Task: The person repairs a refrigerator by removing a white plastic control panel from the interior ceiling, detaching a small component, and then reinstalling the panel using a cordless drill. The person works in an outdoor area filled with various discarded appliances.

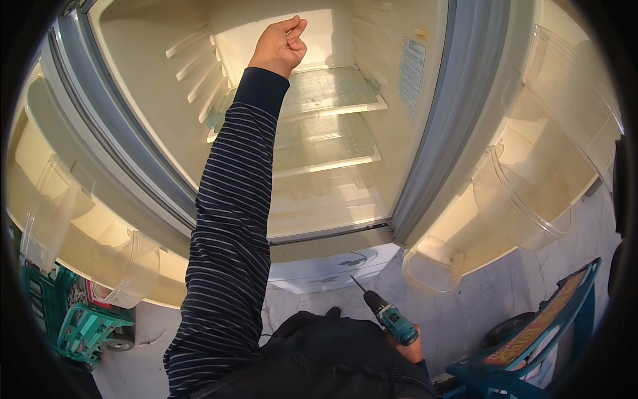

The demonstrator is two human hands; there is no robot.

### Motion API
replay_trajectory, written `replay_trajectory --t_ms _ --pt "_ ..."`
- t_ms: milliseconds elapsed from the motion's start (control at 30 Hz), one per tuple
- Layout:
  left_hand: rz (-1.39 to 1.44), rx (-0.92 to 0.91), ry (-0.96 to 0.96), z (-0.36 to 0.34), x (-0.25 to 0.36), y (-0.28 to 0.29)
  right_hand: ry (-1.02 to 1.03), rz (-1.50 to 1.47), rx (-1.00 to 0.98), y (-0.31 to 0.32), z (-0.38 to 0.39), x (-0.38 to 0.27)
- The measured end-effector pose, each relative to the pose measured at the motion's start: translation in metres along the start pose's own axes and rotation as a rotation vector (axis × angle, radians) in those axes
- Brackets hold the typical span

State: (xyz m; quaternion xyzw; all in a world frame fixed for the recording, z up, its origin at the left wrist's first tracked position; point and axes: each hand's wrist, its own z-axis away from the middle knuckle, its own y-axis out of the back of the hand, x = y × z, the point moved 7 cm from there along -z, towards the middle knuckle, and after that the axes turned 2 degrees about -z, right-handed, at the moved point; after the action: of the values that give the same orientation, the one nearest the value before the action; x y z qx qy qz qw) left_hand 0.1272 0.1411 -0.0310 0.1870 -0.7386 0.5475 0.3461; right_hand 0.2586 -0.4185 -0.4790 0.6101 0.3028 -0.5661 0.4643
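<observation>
My left hand point(279, 48) reaches into the upper part of an open two-door refrigerator point(380, 63). Its fingers are curled and pinched together; what they hold, if anything, is too small or hidden to name. Below and beyond it sit an upper glass shelf point(335, 85) and a lower glass shelf point(332, 138), both in the cabinet. Low beside my body, my right hand point(409, 347) is wrapped round a teal and black cordless drill point(395, 322). A long thin bit point(357, 284) points from its chuck toward the refrigerator's base.
Both doors stand wide, with a clear door bin point(126, 269) on the left and another clear bin point(515, 193) on the right. A green cart point(86, 329) with a wheel is at lower left. A teal-framed object point(531, 339) stands on the grey floor at lower right.
</observation>
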Motion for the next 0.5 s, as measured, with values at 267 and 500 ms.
replay_trajectory --t_ms 267,500 --pt "0.056 -0.311 0.086 0.040 -0.012 -0.004 -0.092 0.006 0.064 -0.002 0.011 -0.002" --pt "0.180 -0.146 0.406 0.265 -0.155 0.117 -0.310 -0.082 0.344 0.047 0.052 0.046"
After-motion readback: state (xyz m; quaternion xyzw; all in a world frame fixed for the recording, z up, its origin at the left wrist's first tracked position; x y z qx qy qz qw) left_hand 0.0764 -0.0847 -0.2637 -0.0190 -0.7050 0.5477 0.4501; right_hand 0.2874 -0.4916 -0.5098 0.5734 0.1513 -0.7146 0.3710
